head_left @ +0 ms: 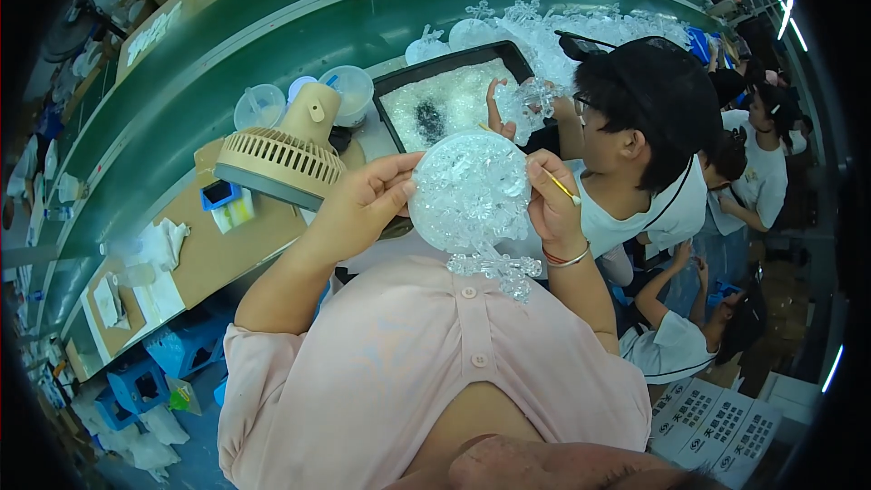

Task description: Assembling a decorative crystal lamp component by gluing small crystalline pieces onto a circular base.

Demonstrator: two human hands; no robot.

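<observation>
In front of my chest I hold a round, clear plastic piece (pixel 467 191) with a rough, glittery face. A cluster of clear knobbly shapes (pixel 497 267) hangs from its lower edge. My left hand (pixel 367 204) is closed on the left rim, thumb and fingers pinching it. On the opposite rim, my right hand (pixel 557 213) grips the piece too. A thin yellow stick (pixel 562 187) with a pale end, perhaps a small brush, is tucked in those right fingers. Part of its length is hidden by the hand and the piece.
Beyond my hands lies a black tray (pixel 392 120) of clear granules. A beige fan (pixel 281 159) stands left of it, near plastic tubs (pixel 349 91). Close on my right, a co-worker in a black cap (pixel 658 100) handles another clear piece (pixel 535 104). Similar pieces line the green bench.
</observation>
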